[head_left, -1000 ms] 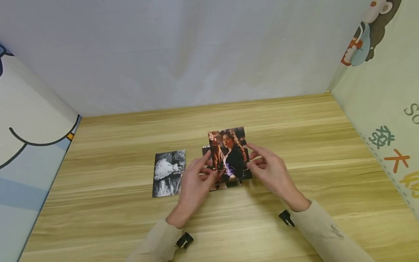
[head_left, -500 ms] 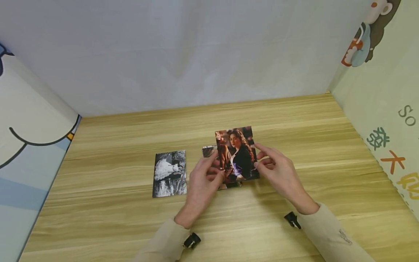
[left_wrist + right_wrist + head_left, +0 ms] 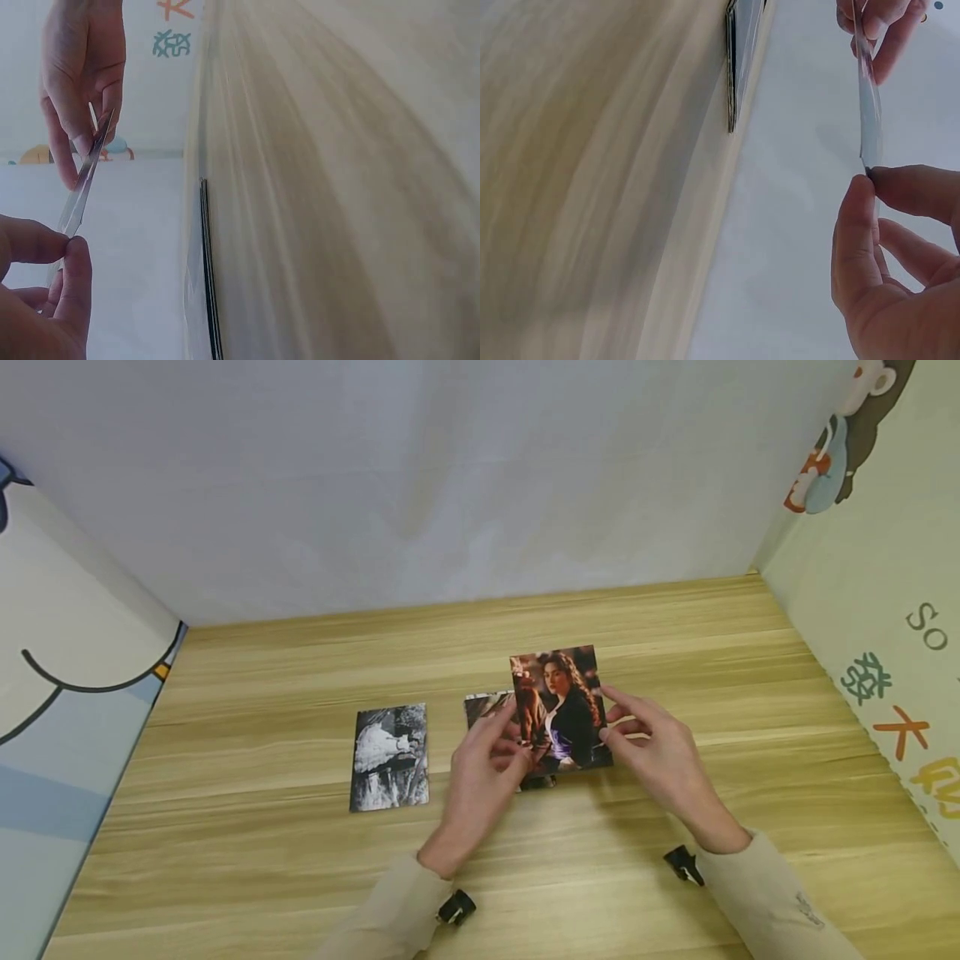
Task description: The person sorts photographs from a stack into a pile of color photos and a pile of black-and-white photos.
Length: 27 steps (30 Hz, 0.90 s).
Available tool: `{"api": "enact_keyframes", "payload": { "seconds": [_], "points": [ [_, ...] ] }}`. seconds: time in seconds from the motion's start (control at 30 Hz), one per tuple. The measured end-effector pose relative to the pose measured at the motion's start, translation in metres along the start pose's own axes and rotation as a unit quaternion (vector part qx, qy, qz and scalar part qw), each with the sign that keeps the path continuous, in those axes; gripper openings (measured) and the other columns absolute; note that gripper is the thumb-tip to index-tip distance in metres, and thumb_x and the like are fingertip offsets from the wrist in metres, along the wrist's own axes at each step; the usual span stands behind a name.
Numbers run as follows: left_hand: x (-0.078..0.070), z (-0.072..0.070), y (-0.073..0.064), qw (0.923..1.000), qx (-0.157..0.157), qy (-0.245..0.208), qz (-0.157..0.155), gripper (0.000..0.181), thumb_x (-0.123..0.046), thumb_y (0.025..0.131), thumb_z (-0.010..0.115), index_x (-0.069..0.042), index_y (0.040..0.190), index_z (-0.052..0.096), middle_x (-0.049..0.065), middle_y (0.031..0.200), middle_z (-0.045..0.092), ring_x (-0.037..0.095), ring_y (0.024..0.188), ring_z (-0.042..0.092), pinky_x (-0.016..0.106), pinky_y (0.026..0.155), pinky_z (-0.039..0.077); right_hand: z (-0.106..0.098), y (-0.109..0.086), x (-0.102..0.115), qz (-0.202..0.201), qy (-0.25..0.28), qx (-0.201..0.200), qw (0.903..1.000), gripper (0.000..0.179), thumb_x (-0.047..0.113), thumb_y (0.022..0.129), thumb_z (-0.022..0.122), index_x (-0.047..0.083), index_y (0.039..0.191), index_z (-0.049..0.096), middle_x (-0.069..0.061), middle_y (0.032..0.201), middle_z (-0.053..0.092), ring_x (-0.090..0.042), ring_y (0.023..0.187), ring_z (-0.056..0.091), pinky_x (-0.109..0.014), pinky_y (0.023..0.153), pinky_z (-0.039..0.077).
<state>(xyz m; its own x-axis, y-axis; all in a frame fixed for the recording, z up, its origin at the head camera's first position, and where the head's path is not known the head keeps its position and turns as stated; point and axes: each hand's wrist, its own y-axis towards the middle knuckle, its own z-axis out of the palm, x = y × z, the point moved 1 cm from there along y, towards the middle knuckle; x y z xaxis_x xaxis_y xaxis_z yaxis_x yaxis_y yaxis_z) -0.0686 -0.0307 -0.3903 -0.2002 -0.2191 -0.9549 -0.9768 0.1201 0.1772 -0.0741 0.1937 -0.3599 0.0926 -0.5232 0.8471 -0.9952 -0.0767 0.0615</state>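
Between both hands a colour photo card (image 3: 564, 710) is held up above the table, its picture facing the head camera. My left hand (image 3: 483, 777) pinches its left edge between thumb and fingers, and my right hand (image 3: 660, 756) pinches the right edge. Both wrist views show the card (image 3: 79, 199) edge-on, a thin sheet clear of the tabletop. Beneath it lies a small stack of photo cards (image 3: 487, 703), mostly covered by the held card and my left hand. A black-and-white photo card (image 3: 390, 758) showing a pale dress lies flat to the left.
The wood-grain table (image 3: 247, 727) is bounded by a pale back wall (image 3: 450, 493) and printed side panels. A black clip-like piece (image 3: 456, 907) is by the left sleeve, and another black piece (image 3: 684, 864) is by the right cuff.
Both hands have carried the colour photo card to the right and slightly up in the head view, uncovering more of the stack's left part. The black-and-white card has stayed put.
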Motion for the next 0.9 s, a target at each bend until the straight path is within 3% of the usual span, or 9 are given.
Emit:
{"api": "enact_keyframes", "payload": {
  "seconds": [0.4, 0.73, 0.9],
  "points": [
    [-0.002, 0.019, 0.007, 0.9997, -0.007, 0.003, 0.021, 0.066, 0.016, 0.085, 0.067, 0.004, 0.148, 0.052, 0.017, 0.110, 0.062, 0.028, 0.090, 0.071, 0.020, 0.078, 0.061, -0.015, -0.003, -0.008, -0.009, -0.021, -0.023, 0.9995, 0.052, -0.004, 0.094, 0.070, 0.003, 0.144, 0.061, -0.016, 0.108, 0.067, -0.033, 0.097, 0.070, -0.012, 0.074, 0.056],
    [-0.003, 0.034, 0.014, 0.9994, 0.025, 0.024, 0.005, 0.065, 0.013, 0.088, 0.068, 0.000, 0.150, 0.051, 0.012, 0.112, 0.062, 0.021, 0.091, 0.070, 0.017, 0.074, 0.060, -0.028, -0.003, -0.017, 0.000, -0.044, -0.025, 0.9987, 0.051, -0.003, 0.093, 0.071, 0.001, 0.143, 0.060, -0.017, 0.108, 0.067, -0.025, 0.093, 0.072, -0.015, 0.066, 0.058],
    [-0.003, 0.042, 0.020, 0.9978, 0.044, 0.050, -0.008, 0.065, 0.009, 0.088, 0.069, 0.001, 0.150, 0.051, 0.009, 0.112, 0.063, 0.016, 0.090, 0.069, 0.015, 0.073, 0.059, -0.035, -0.001, -0.024, 0.000, -0.066, -0.021, 0.9976, 0.050, -0.004, 0.093, 0.071, -0.002, 0.142, 0.060, -0.017, 0.106, 0.068, -0.028, 0.093, 0.072, -0.014, 0.066, 0.057]
  ]
}}
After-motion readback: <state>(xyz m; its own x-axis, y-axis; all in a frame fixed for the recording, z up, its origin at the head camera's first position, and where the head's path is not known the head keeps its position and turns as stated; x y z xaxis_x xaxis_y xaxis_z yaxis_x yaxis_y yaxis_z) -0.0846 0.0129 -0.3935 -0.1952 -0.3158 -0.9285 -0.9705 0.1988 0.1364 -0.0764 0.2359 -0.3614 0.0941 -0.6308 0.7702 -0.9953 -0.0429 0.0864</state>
